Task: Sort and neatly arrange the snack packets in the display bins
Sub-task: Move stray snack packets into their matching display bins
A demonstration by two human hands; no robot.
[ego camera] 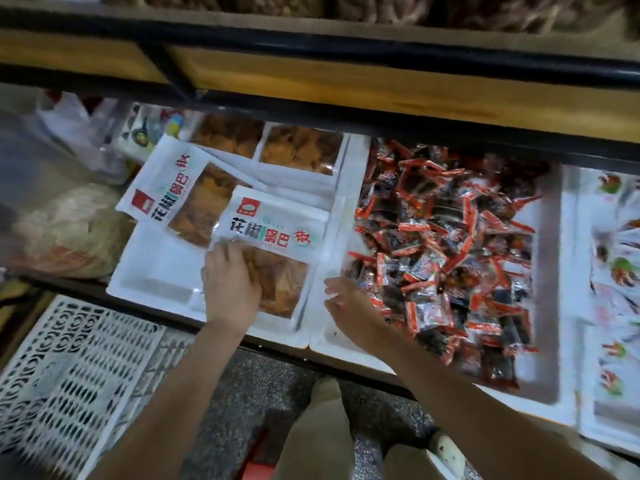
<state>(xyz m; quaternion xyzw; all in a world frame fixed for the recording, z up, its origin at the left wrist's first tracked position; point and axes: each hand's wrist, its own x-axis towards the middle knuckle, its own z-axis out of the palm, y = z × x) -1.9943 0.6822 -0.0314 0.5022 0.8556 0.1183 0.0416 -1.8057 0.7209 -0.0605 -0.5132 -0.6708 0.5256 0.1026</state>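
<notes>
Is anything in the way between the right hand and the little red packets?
No, nothing visible. The right hand hovers over the near left corner of the open white bin, and the red packets lie loose right beside it. The left hand rests on a big white bag.

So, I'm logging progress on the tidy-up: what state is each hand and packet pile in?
Left hand: rests flat on the front white packet.
Right hand: blurred, above middle bin near-left corner, apparently empty.
White packets: overlapping, askew in left bin.
Red packets: jumbled loose heap.
</notes>
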